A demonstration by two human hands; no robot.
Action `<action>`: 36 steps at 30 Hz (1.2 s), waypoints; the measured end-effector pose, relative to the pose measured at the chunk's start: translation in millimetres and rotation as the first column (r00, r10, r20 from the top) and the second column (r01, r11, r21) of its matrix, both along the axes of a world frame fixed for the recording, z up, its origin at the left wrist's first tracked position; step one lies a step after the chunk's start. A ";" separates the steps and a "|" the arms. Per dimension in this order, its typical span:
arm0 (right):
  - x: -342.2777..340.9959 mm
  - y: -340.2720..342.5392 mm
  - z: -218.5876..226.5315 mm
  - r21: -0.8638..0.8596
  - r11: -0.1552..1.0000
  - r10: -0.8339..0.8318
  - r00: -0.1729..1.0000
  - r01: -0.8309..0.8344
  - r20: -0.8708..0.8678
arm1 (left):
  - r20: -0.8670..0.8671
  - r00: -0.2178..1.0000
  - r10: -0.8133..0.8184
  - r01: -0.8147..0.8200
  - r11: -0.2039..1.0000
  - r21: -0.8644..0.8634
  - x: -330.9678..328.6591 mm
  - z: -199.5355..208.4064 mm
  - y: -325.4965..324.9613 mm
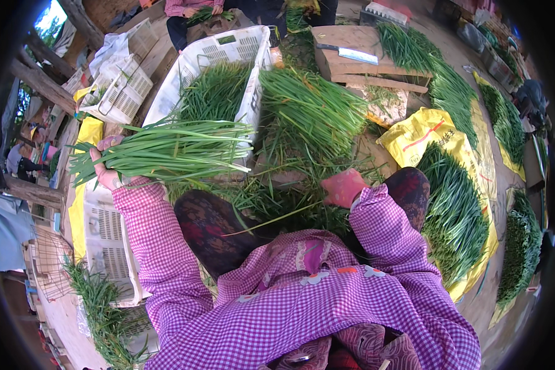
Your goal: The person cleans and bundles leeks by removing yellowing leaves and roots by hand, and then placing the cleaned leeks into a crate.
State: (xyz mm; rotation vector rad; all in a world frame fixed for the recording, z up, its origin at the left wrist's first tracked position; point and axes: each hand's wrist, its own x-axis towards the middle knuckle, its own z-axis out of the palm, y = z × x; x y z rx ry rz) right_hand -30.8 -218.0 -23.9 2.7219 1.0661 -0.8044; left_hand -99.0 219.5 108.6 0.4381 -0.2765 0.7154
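My left hand [108, 165] is closed around a bunch of green chives [179, 148], held out sideways with the pale cut ends toward the middle. The bunch is in front of the near end of a white plastic crate [260, 80], which has more chives [219, 89] inside. Close to my right knee, my right hand [344, 187] is closed, its fingers partly hidden. From it a single yellowish chive leaf [277, 218] stretches left across my lap. A thick pile of chives [314, 111] lies just beyond, right of the crate. Loose leaves [271, 200] are strewn between my knees.
A cleaver [357, 56] rests on a low wooden stool [327, 65] ahead. To the right, chives [453, 209] lie on yellow sacks [425, 132]. White crates [120, 92] stand at left. Another person's hands [216, 10] hold greens at the far side.
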 end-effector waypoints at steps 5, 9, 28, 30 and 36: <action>2.9 29.0 13.3 0.668 0.724 -0.145 0.984 0.174 -0.100 | 0.024 0.992 -0.124 0.126 0.985 -0.119 -4.7 -3.5 -5.9; -3.8 82.7 1.5 0.668 -0.022 0.103 0.667 0.743 -0.738 | 0.028 0.986 -0.164 0.162 0.985 0.064 5.8 -12.6 -24.7; 46.9 10.7 -55.7 0.763 0.382 -0.409 0.836 0.521 -0.366 | 0.198 0.859 -0.471 0.258 0.734 0.628 -12.1 29.3 -42.9; 33.1 27.1 -21.6 0.752 0.283 -0.186 0.803 0.595 -0.566 | 0.222 0.825 -0.519 0.266 0.705 0.658 -14.8 28.4 -40.6; 14.9 59.5 7.3 0.688 0.250 0.215 0.653 0.682 -0.726 | 0.410 0.488 -0.771 0.220 0.563 0.797 -2.0 37.2 -52.8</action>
